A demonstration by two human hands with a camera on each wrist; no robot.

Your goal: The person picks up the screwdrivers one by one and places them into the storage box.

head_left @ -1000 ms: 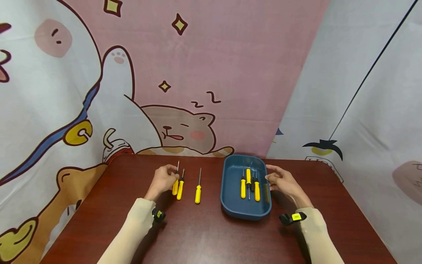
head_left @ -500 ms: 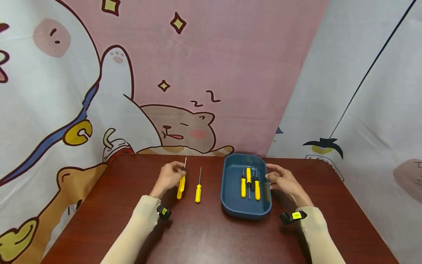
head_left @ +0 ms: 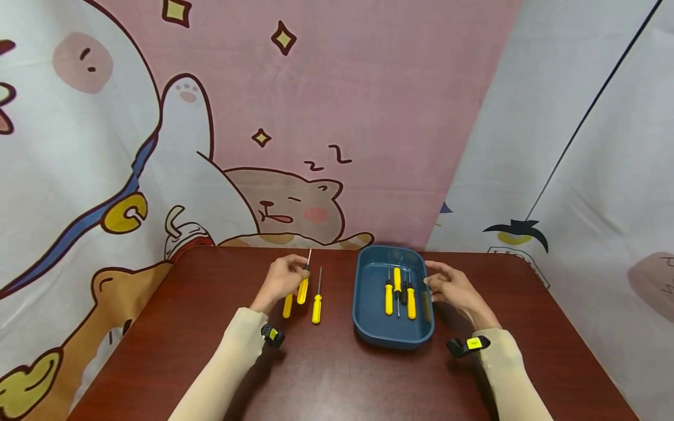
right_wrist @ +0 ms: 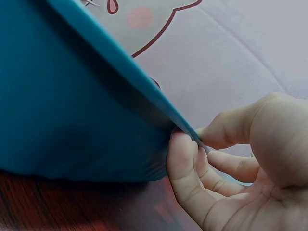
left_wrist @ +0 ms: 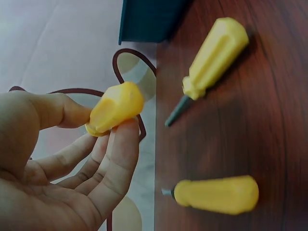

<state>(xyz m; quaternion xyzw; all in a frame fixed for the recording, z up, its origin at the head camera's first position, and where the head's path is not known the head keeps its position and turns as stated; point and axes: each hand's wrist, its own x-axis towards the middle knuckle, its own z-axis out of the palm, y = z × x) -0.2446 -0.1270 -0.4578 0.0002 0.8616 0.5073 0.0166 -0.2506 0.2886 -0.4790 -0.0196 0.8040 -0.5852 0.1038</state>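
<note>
Just left of the frame's centre in the head view, your left hand (head_left: 283, 279) holds a yellow-handled screwdriver (head_left: 303, 286) lifted off the dark wooden table (head_left: 337, 374), its thin shaft pointing up and slightly right, away from you. The handle sits at the fingertips rather than deep in the palm: in the left wrist view, your thumb and index finger (left_wrist: 120, 154) pinch the handle's end (left_wrist: 115, 108), with the other fingers curled loosely beneath. That view also shows what the head camera cannot, namely that the held tool is clear of the tabletop, with two more screwdrivers lying below it, one at the upper right (left_wrist: 211, 57) and one at the lower right (left_wrist: 216, 194). From the head camera these appear as one handle partly hidden behind your hand (head_left: 286, 305) and another just to its right (head_left: 316, 301). At the right of centre, your right hand (head_left: 453, 287) pinches the right rim of the blue tray (head_left: 392, 336), which holds several yellow-handled screwdrivers (head_left: 398, 295) lying side by side. The right wrist view shows the tray's edge (right_wrist: 144, 86) caught between thumb and fingers, but none of the tray's contents.
</note>
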